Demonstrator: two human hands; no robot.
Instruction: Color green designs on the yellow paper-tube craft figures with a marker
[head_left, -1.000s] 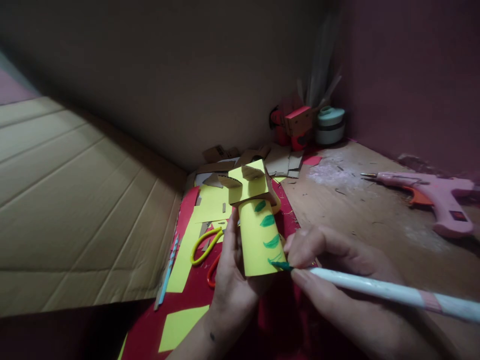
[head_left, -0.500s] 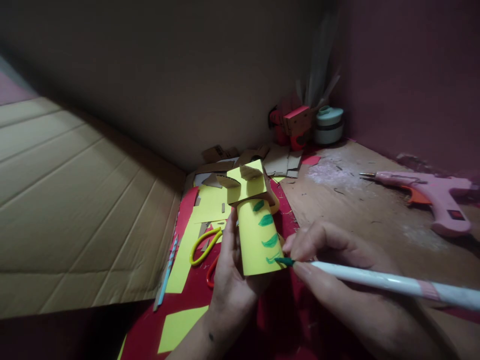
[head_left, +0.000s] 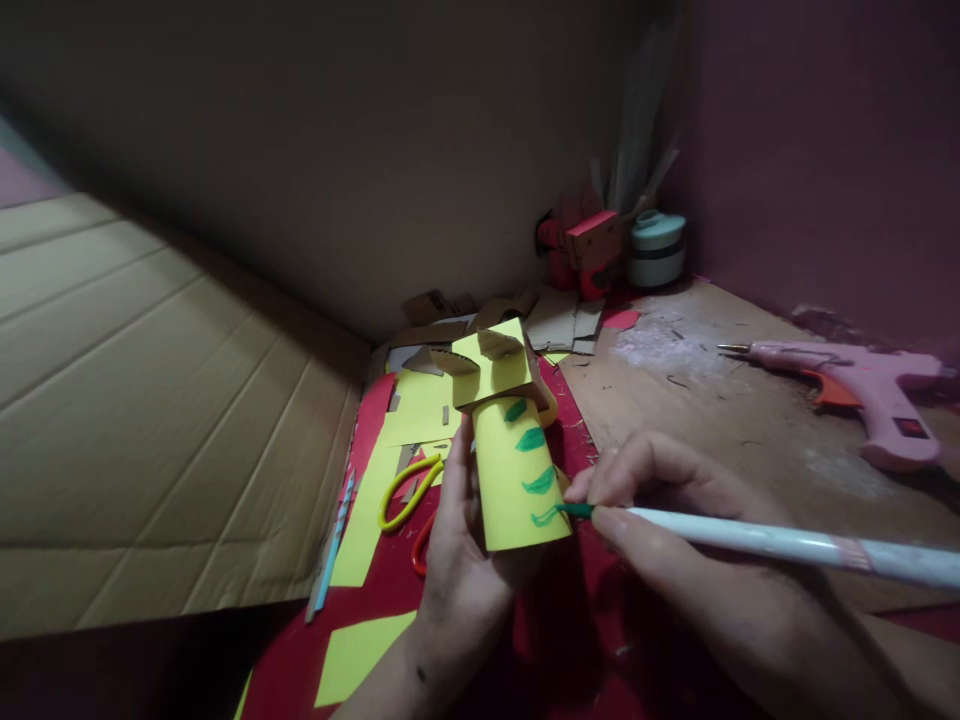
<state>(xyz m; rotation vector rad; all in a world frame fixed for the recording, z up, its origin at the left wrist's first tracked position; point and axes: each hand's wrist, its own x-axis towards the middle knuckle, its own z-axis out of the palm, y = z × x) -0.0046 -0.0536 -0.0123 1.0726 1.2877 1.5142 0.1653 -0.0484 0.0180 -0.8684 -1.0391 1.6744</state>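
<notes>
A yellow paper figure (head_left: pixel 510 500) has a tube-shaped body and a box head (head_left: pixel 499 370) with brown cardboard ears. My left hand (head_left: pixel 469 560) wraps round the body from the left and below. Down the right side of the tube runs a column of green stripes, the lowest only an outline. My right hand (head_left: pixel 660 530) pinches a white marker pen (head_left: pixel 757 537) near its green tip, which touches the tube at the lowest stripe. Left of the figure lie scissors with yellow and red handles (head_left: pixel 409 492), their blades hidden.
A pink glue gun (head_left: pixel 862 385) lies at right on the wooden tabletop (head_left: pixel 645 390). Cardboard scraps (head_left: pixel 555 318), a red box figure (head_left: pixel 592 250) and a light blue lidded pot (head_left: pixel 657 250) stand at the back. A large cardboard sheet (head_left: pixel 150 420) slopes along the left. Yellow paper (head_left: pixel 364 650) lies in front.
The marker's tip has moved slightly up and right along the lowest green stripe, and my right hand has shifted with it. My left hand keeps the paper figure almost still.
</notes>
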